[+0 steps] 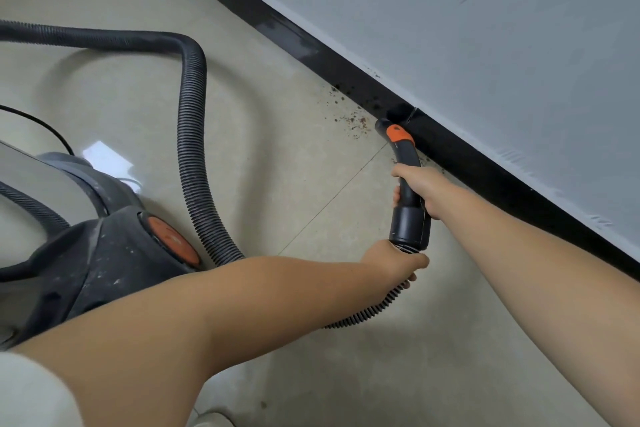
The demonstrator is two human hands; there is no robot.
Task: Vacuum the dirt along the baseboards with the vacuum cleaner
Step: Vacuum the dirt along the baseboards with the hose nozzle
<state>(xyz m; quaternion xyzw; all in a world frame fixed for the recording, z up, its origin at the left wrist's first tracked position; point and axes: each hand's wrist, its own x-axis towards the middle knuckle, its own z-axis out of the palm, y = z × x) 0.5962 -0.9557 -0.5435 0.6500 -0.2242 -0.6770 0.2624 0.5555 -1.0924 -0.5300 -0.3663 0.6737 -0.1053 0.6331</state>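
Head view puts your right hand (417, 189) wrapped around the smooth black handle (405, 163) with its orange tab, open mouth against the glossy black baseboard (460, 149) — gritty brown dirt (349, 115) lies just left on the polished beige tile floor (284, 163). Your left hand (394, 262) clasps the ribbed hose (190, 135) below the collar. The dusty vacuum cleaner (104, 253) sits at left.

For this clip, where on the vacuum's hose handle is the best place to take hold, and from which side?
Probably the curved black tube of the hose handle, below its orange button, coming from above. The right hand wraps it there; the left hand grips the ribbed hose behind the cuff, steering the open end toward the dirt.
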